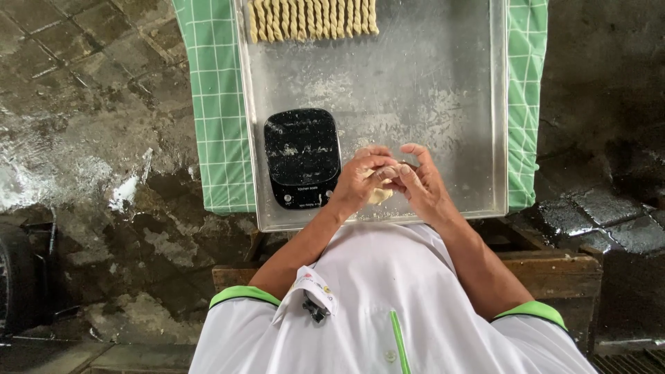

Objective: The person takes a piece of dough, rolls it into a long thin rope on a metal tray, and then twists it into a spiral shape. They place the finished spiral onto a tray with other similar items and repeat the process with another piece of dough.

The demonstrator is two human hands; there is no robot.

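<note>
My left hand (360, 181) and my right hand (424, 185) meet over the near edge of a large metal tray (429, 90). Between their fingers they pinch a small pale lump of dough (380, 194). A black kitchen scale (302, 156), dusted with flour, lies on the tray just left of my left hand. At the tray's far end lies a row of several twisted dough sticks (313, 18), side by side.
The tray rests on a green and white checked cloth (215, 104). A wooden bench edge (554, 266) shows below my right arm. Wet, dark stone floor (83, 125) surrounds everything. My white shirt with green trim fills the lower frame.
</note>
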